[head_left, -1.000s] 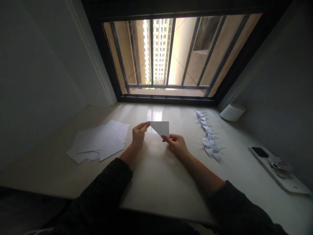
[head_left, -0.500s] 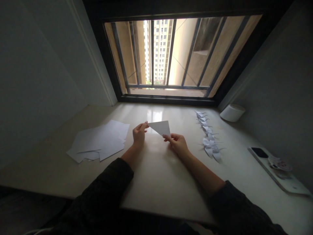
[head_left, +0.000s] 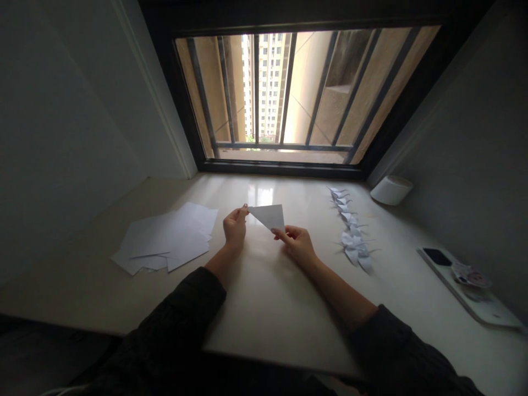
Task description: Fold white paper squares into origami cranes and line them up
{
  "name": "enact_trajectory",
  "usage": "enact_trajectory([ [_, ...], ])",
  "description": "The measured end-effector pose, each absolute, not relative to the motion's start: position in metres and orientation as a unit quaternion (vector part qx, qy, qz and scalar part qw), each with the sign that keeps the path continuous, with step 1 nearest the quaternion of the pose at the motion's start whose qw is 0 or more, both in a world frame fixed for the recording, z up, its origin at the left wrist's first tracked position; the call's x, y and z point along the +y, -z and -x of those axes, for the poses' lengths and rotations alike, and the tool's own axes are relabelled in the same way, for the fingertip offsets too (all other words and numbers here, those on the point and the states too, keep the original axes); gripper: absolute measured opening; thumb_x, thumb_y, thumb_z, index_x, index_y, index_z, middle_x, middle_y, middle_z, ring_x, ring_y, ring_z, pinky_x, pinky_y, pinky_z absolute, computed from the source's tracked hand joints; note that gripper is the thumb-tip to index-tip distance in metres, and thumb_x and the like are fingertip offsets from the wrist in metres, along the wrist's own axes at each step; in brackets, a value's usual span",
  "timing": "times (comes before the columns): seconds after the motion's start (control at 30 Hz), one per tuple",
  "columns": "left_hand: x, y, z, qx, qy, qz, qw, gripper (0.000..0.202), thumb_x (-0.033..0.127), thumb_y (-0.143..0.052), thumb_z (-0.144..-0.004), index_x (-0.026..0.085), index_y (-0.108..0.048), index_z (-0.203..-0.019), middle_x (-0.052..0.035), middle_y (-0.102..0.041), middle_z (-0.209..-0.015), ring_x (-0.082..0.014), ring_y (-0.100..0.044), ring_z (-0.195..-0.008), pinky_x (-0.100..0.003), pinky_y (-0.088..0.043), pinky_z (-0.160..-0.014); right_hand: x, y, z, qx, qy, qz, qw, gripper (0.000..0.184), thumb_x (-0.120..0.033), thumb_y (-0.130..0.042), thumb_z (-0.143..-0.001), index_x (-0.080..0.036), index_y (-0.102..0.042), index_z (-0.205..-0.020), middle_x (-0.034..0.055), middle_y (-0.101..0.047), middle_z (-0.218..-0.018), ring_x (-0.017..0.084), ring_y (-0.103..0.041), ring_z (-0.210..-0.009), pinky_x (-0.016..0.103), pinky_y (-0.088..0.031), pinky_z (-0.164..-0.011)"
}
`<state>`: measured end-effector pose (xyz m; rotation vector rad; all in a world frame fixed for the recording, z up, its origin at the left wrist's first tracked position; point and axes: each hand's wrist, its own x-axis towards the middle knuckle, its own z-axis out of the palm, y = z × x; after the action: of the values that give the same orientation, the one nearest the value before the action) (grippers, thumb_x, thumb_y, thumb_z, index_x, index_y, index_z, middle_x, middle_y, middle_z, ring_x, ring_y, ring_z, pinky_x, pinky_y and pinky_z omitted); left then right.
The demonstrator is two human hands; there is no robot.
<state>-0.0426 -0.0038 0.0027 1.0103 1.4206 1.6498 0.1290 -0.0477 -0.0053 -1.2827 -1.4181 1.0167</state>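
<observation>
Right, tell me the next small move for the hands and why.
Probably bring the left corner of the paper triangle over to its lower right corner: the left hand pinches one, the right hand grips near the other, and the paper between looks flat.

The countertop (head_left: 264,308) carries sheets (head_left: 165,236), origami (head_left: 351,240), phone (head_left: 490,309) and cylinder (head_left: 390,191).

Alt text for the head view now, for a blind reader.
Left hand and right hand hold a triangular paper between them over a pale counter, before a barred window. Loose white sheets lie left; folded paper pieces and a phone, right.
</observation>
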Motion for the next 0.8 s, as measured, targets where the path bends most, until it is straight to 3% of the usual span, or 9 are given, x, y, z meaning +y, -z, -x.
enact_trajectory([
  [0.1, -0.002, -0.007, 0.049, 0.561, -0.658, -0.354, 0.356, 0.044, 0.053, -0.054, -0.076, 0.014, -0.068, -0.090, -0.0108, -0.069, -0.096, -0.0202, -0.062, -0.090, -0.026, -0.043, -0.066, -0.046, 0.008, -0.131, -0.604, -0.373, 0.519, 0.476, 0.038, -0.054, -0.062, -0.070, -0.018, -0.067, -0.058, 0.0012, -0.062, -0.054, 0.011, -0.046, -0.047, 0.024, -0.034, -0.048],
  [0.2, -0.006, -0.017, 0.053, 0.556, -0.655, -0.426, 0.281, 0.040, 0.050, -0.051, -0.081, 0.015, -0.068, -0.092, -0.0101, -0.069, -0.098, -0.0204, -0.061, -0.094, -0.030, -0.044, -0.074, -0.045, 0.011, -0.132, -0.616, -0.345, 0.524, 0.477, 0.037, -0.053, -0.061, -0.072, -0.019, -0.067, -0.059, 0.0021, -0.063, -0.058, 0.012, -0.047, -0.050, 0.025, -0.035, -0.051],
  [0.37, -0.023, -0.032, 0.044, 0.511, -0.530, -0.670, 0.089, 0.025, 0.040, -0.056, -0.083, 0.025, -0.069, -0.099, -0.0049, -0.068, -0.103, -0.0209, -0.056, -0.102, -0.037, -0.039, -0.092, -0.046, 0.012, -0.132, -0.634, -0.298, 0.529, 0.479, 0.034, -0.051, -0.060, -0.073, -0.020, -0.070, -0.067, 0.0035, -0.067, -0.064, 0.014, -0.048, -0.053, 0.027, -0.039, -0.054],
  [0.47, -0.028, -0.033, 0.039, 0.501, -0.473, -0.724, 0.035, 0.025, 0.036, -0.058, -0.083, 0.027, -0.067, -0.104, -0.0047, -0.068, -0.101, -0.0215, -0.056, -0.100, -0.039, -0.038, -0.092, -0.046, 0.011, -0.131, -0.641, -0.298, 0.520, 0.480, 0.030, -0.049, -0.061, -0.074, -0.020, -0.071, -0.074, 0.0032, -0.068, -0.067, 0.015, -0.051, -0.055, 0.028, -0.040, -0.056],
  [0.57, -0.028, -0.030, 0.038, 0.494, -0.464, -0.734, 0.021, 0.023, 0.034, -0.058, -0.083, 0.028, -0.068, -0.102, -0.0040, -0.069, -0.098, -0.0214, -0.056, -0.097, -0.039, -0.038, -0.091, -0.046, 0.009, -0.131, -0.634, -0.316, 0.508, 0.490, 0.033, -0.046, -0.062, -0.074, -0.020, -0.069, -0.092, 0.0032, -0.069, -0.068, 0.016, -0.055, -0.057, 0.027, -0.040, -0.056],
  [0.67, -0.027, -0.029, 0.040, 0.492, -0.472, -0.731, 0.024, 0.018, 0.034, -0.059, -0.082, 0.027, -0.069, -0.096, -0.0036, -0.069, -0.097, -0.0213, -0.057, -0.096, -0.039, -0.038, -0.090, -0.046, 0.008, -0.131, -0.621, -0.328, 0.496, 0.510, 0.050, -0.044, -0.065, -0.072, -0.019, -0.059, -0.115, 0.0018, -0.067, -0.065, 0.016, -0.057, -0.058, 0.027, -0.041, -0.056],
  [0.8, -0.026, -0.029, 0.041, 0.502, -0.485, -0.715, 0.053, 0.017, 0.033, -0.062, -0.080, 0.026, -0.069, -0.094, -0.0027, -0.070, -0.090, -0.0202, -0.058, -0.091, -0.036, -0.040, -0.088, -0.049, 0.006, -0.131, -0.620, -0.340, 0.475, 0.524, 0.062, -0.041, -0.064, -0.074, -0.022, -0.045, -0.130, -0.0027, -0.062, -0.060, 0.016, -0.058, -0.058, 0.027, -0.043, -0.059],
])
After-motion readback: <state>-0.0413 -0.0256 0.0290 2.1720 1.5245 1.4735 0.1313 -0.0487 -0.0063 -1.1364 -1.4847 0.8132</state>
